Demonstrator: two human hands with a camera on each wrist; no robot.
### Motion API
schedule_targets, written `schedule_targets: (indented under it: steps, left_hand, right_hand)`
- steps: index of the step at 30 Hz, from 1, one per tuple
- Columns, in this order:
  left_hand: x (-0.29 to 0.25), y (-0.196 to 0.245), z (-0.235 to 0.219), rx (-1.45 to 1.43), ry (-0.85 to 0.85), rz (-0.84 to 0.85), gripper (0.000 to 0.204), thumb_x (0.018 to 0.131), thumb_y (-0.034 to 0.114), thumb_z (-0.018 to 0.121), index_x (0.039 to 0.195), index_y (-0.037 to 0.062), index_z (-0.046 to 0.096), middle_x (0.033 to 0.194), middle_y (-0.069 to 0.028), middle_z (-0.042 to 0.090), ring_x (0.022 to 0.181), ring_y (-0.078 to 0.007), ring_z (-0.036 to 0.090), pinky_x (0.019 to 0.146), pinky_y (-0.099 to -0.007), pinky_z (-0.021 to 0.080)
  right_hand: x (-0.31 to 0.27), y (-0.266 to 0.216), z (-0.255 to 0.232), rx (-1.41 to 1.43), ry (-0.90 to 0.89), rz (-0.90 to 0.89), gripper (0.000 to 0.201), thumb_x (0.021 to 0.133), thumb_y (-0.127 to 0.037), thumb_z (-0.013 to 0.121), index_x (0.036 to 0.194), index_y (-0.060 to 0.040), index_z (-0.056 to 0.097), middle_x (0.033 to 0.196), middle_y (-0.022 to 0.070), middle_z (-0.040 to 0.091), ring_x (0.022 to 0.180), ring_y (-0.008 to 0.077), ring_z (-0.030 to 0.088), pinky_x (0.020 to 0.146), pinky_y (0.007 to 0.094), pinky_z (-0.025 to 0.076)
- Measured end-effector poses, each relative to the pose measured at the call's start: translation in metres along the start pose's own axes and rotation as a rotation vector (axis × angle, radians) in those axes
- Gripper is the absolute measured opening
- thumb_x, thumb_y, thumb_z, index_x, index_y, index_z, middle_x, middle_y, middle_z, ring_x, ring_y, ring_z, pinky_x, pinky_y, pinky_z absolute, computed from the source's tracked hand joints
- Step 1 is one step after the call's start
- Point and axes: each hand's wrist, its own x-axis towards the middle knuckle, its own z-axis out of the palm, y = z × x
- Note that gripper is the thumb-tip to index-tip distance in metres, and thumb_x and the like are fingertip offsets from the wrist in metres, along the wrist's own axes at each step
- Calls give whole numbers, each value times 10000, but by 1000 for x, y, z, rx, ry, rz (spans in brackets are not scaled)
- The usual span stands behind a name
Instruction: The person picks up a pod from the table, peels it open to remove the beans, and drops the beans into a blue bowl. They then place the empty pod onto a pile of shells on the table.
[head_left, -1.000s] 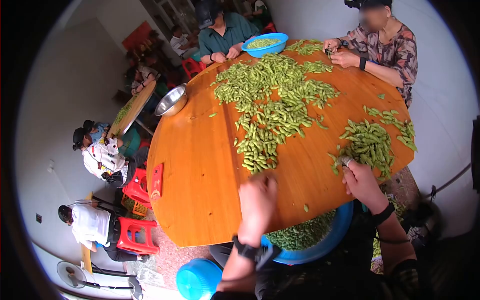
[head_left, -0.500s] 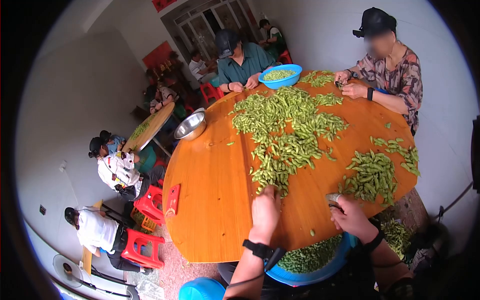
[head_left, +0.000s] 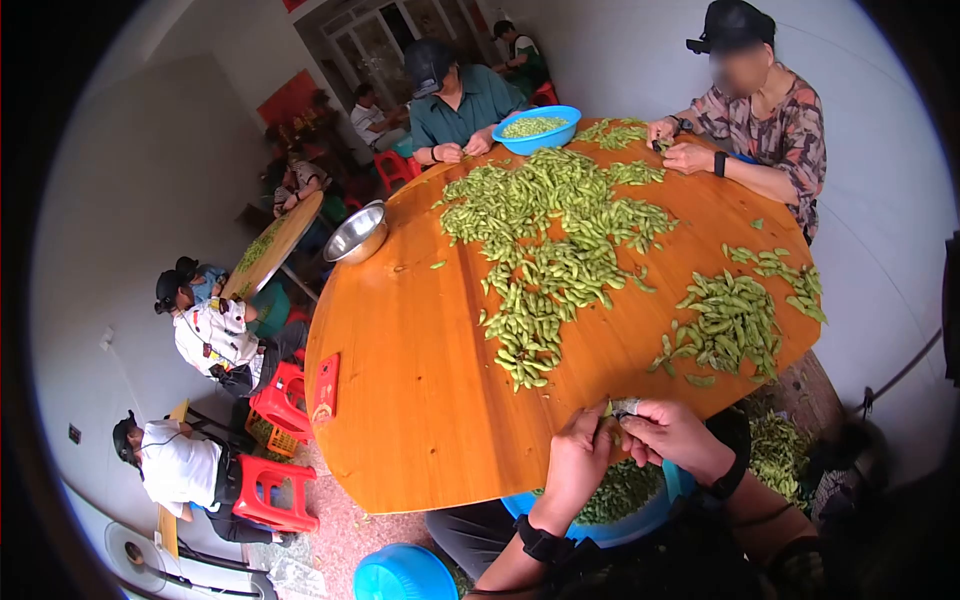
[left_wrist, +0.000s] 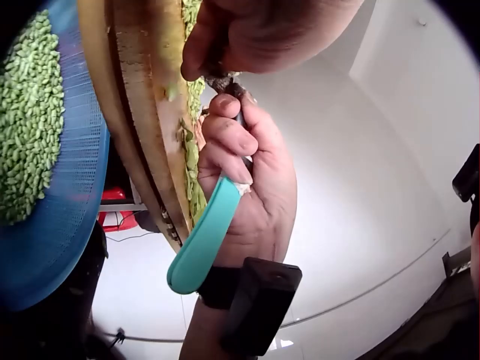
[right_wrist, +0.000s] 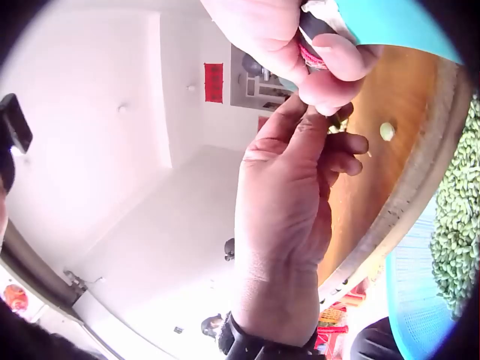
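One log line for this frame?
left hand: pinches pod | right hand: grips teal-handled tool | both at table edge, above blue basin

A round orange-brown wooden worktop (head_left: 420, 380) fills the middle of the head view. A long heap of green edamame pods (head_left: 545, 250) runs from its top centre down to the middle. A smaller pile of pods (head_left: 728, 320) lies at right, with a loose scatter of pods (head_left: 785, 272) just above it toward the right rim. More pods (head_left: 612, 132) sit at the top edge, beside a blue bowl of shelled beans (head_left: 534, 128). A steel bowl (head_left: 357, 232) stands on the upper-left rim. A red card (head_left: 325, 389) lies at the left edge.
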Motion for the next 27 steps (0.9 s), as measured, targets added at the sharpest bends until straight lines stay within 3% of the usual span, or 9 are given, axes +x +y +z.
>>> schedule_targets:
  steps: [1,3,15,18,20,25,27]
  left_hand:
    - [-3,3,0,-5,-8,-3,261,871,23,600,1131,-3,609,879,-196,644,788,-342,675,682,-362,537]
    - [-5,10,-2,-54,-59,-147,218,861,5,631,1078,-2,608,844,-158,652,753,-204,683,662,-292,527]
    - [-16,-10,7,-109,-102,-38,81,901,-12,600,974,9,569,789,-72,642,665,-95,633,584,-248,512]
    - [-15,-10,2,-268,-197,-200,60,935,17,573,994,23,574,792,-34,637,631,-60,590,538,-219,475]
    - [-11,-11,-1,-525,-260,-326,86,963,48,540,1044,41,569,805,-8,632,611,-37,548,514,-192,437]
    - [3,0,-9,-763,-260,-539,200,1003,96,456,1169,30,545,858,-26,640,585,-44,526,518,-172,418]
    - [6,-18,-5,-937,-280,-510,225,1009,102,427,1189,25,538,889,-44,645,595,-51,518,521,-173,411]
  right_hand:
    - [-1,4,-2,-17,-7,14,194,997,-123,464,888,-1,570,707,17,591,544,62,558,458,195,400]
    - [-3,8,-2,-33,-6,21,183,996,-120,467,902,-2,570,714,19,596,552,61,565,458,194,399]
    - [-5,34,6,127,47,-118,107,972,-68,492,907,-3,547,677,18,549,498,56,480,449,211,375]
    - [-7,25,5,150,40,-75,100,982,-80,479,974,-13,553,683,5,535,504,49,463,450,204,358]
    - [-7,23,1,146,18,-30,129,990,-105,477,1046,-22,559,685,-9,520,506,39,445,447,195,337]
    - [-5,5,-10,171,-16,0,160,980,-137,492,965,-8,586,663,-5,527,455,37,427,403,189,307]
    - [0,-2,-13,150,-37,16,156,969,-126,497,942,-7,594,652,-6,522,445,35,413,392,192,293]
